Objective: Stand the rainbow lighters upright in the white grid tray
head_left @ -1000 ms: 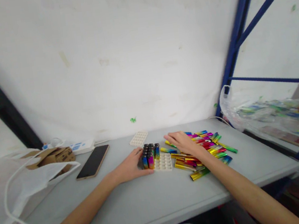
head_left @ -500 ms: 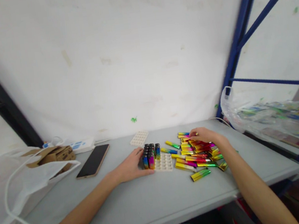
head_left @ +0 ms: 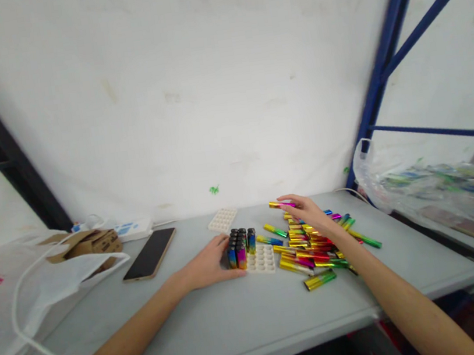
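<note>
- Currently, we are pinching one lifted lighter (head_left: 278,204) in the right hand (head_left: 308,214). The grip is closed narrowly on its gold-and-pink body, above the far edge of the heap and clear of the table (head_left: 239,318).
- We are resting the left hand (head_left: 211,263) with a loose, open grip against the left side of the tray (head_left: 262,259), with the fingertips touching the upright lighters (head_left: 240,244).
- We are judging the step in hand to be a pick from the heap for loading into the tray.
- We are judging that the next move calls for turning the lighter upright and aligning it over a free socket on the tray's right part, while the left hand is steadying the tray.
- We are counting two trays, the one in use and a spare tray (head_left: 222,219) behind it, plus one phone (head_left: 149,254) and one lighter in hand.
- We are counting roughly a dozen upright lighters. They are hiding one another, so we cannot tell the exact number.
- We are counting well over twenty loose lighters (head_left: 313,249) lying just right of the tray. They are overlapping, so we cannot give an exact figure.
</note>
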`<control>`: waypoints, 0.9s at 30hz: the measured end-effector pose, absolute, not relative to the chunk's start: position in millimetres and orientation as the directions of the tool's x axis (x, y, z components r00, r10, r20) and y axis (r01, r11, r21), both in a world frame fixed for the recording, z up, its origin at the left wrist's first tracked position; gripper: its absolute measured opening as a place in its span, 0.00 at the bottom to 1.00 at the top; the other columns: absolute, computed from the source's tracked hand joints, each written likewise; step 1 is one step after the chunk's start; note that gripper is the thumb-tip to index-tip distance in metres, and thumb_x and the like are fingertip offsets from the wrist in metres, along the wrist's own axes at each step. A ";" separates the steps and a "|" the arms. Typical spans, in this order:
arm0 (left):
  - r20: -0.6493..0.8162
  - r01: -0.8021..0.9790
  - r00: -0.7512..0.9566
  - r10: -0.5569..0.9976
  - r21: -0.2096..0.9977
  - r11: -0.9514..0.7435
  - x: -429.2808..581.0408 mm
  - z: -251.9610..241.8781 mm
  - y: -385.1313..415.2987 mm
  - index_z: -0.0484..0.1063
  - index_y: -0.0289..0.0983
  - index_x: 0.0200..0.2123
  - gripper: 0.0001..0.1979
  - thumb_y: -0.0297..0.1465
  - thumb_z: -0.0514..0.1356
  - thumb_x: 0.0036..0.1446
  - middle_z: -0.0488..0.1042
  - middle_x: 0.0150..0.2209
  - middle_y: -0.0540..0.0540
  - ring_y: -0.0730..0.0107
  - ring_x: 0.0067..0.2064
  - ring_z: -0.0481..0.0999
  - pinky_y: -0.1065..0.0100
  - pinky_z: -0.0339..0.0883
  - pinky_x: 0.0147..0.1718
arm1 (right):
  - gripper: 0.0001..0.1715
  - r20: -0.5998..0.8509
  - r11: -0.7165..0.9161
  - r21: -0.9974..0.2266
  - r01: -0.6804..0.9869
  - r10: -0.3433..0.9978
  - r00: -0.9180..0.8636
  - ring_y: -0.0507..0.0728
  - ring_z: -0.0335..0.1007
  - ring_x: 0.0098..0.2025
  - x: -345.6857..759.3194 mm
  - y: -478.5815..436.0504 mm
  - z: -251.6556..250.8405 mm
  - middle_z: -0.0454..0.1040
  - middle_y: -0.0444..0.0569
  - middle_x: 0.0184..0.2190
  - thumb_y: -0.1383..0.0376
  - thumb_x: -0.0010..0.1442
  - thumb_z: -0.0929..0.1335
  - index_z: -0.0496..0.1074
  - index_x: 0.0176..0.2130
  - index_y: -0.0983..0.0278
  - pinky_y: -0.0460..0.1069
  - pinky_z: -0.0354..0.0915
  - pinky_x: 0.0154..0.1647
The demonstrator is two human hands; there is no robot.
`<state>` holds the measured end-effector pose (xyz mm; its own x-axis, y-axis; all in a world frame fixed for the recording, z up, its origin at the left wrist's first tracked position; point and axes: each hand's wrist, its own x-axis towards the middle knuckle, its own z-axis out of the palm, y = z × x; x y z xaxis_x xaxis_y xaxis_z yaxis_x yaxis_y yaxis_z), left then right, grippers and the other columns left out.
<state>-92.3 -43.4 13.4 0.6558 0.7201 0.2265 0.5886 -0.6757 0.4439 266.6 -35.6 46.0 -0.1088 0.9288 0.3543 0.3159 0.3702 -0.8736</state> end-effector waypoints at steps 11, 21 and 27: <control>0.217 0.586 0.651 0.727 0.465 -0.663 -90.2 18.2 -46.6 0.73 0.40 0.59 0.39 0.56 0.73 0.51 0.73 0.60 0.36 0.40 0.62 0.74 0.45 0.69 0.66 | 0.32 0.278 0.280 -0.960 -0.026 0.928 -0.247 0.53 0.67 0.27 215.8 -46.4 31.2 0.71 0.41 0.27 0.35 0.65 0.67 0.70 0.40 0.60 0.48 0.64 0.31; 0.290 0.575 0.633 0.717 0.444 -0.687 -86.6 14.5 -47.0 0.74 0.39 0.57 0.37 0.55 0.73 0.51 0.74 0.59 0.37 0.41 0.61 0.74 0.47 0.67 0.66 | 0.38 0.051 0.047 -0.998 -0.033 0.987 -0.152 0.48 0.37 0.19 184.3 -54.5 23.3 0.46 0.35 0.17 0.31 0.63 0.62 0.54 0.23 0.57 0.47 0.38 0.21; 0.308 0.633 0.576 0.757 0.419 -0.651 -78.9 5.0 -43.0 0.75 0.41 0.56 0.37 0.56 0.73 0.49 0.75 0.57 0.35 0.36 0.61 0.73 0.43 0.66 0.65 | 0.29 0.047 0.044 -0.998 -0.041 0.997 -0.066 0.49 0.35 0.17 181.6 -53.5 21.5 0.46 0.37 0.14 0.48 0.67 0.61 0.50 0.20 0.56 0.47 0.38 0.18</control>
